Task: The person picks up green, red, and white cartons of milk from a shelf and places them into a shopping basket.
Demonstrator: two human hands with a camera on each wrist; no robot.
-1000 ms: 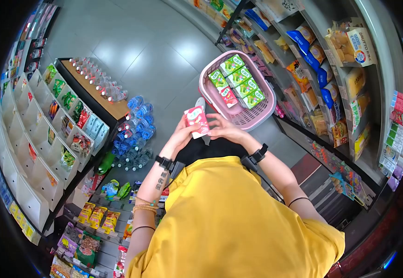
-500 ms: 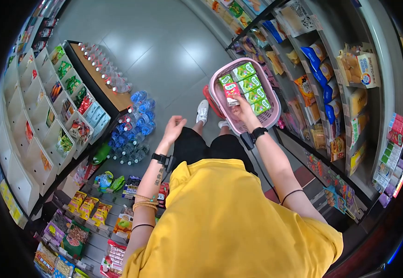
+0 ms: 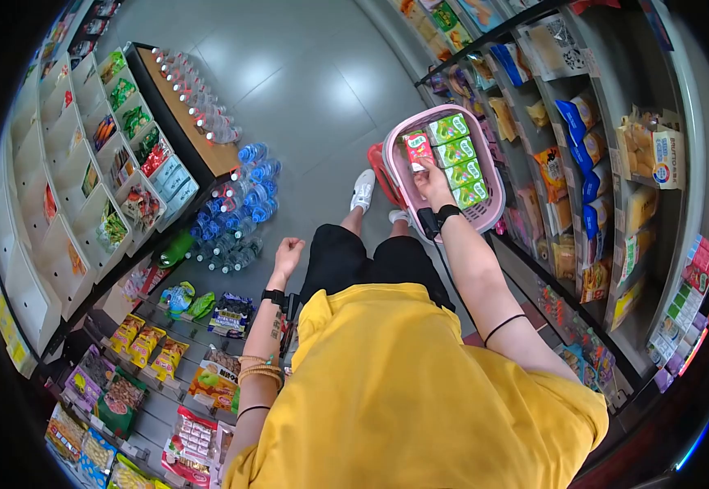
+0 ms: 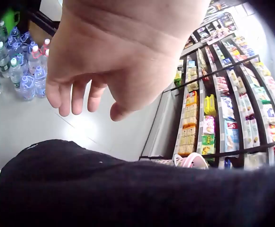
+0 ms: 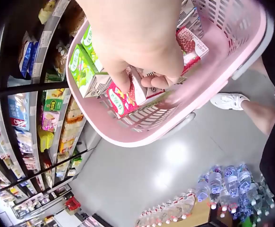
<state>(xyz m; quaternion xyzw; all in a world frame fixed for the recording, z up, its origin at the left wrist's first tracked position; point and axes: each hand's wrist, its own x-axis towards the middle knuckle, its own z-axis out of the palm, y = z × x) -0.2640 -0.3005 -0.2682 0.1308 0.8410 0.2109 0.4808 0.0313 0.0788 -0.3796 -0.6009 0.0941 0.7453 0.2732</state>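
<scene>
In the head view my right hand (image 3: 434, 187) reaches into a pink plastic basket (image 3: 497, 213) and holds a small red-and-white drink carton (image 3: 416, 148) near its lower end. The right wrist view shows thumb and fingers pinching this red carton (image 5: 120, 103) just inside the basket wall. Several green-and-white drink cartons (image 3: 457, 153) stand in a row beside it. Another red carton (image 5: 189, 41) lies beyond the hand. My left hand (image 3: 289, 254) hangs by the left thigh, holding nothing; its fingers (image 4: 65, 101) droop loosely in the left wrist view.
Shelves of bagged bread (image 3: 591, 204) rise right of the basket. Bottled water (image 3: 236, 208) stands on the floor to the left, near a wooden-topped counter (image 3: 195, 126) and white snack bins (image 3: 69, 212). Snack bags (image 3: 147, 346) hang at lower left. A red handle piece (image 3: 383, 175) borders the basket.
The red carton went from between both hands at the waist into the basket, carried by my right hand. My left hand let go and dropped back toward the thigh.
</scene>
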